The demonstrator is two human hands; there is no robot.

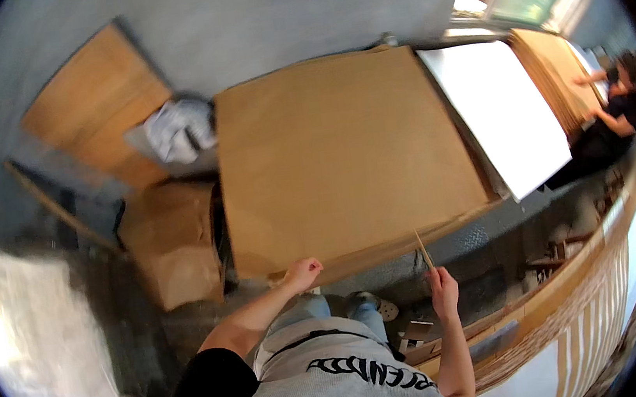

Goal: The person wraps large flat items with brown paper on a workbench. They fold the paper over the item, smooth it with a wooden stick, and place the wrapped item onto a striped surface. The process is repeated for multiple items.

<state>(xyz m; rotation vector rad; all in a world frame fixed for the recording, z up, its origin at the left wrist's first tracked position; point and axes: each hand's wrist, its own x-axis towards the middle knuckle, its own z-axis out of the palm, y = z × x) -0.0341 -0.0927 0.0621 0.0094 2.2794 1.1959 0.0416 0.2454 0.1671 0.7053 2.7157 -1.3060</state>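
In front of me lies a wide brown sheet point(344, 156), like kraft paper or cardboard, covering a broad flat surface. My left hand point(303, 275) is by its near edge, left of the middle, with the fingers curled closed. Whether anything is inside those fingers is hidden. Farther right, my right hand point(444, 291) grips a thin, pale, narrow stick point(424, 251), pointing away from me with its tip near the sheet's front edge.
Right of the brown sheet are a white sheet point(500, 111) and a brown stack point(547, 74), where a person in dark clothes point(619, 117) works. At the left are leaning brown boards point(99, 106), crumpled cloth point(179, 132) and a pole point(60, 204). Striped sheets point(599, 323) stand lower right.
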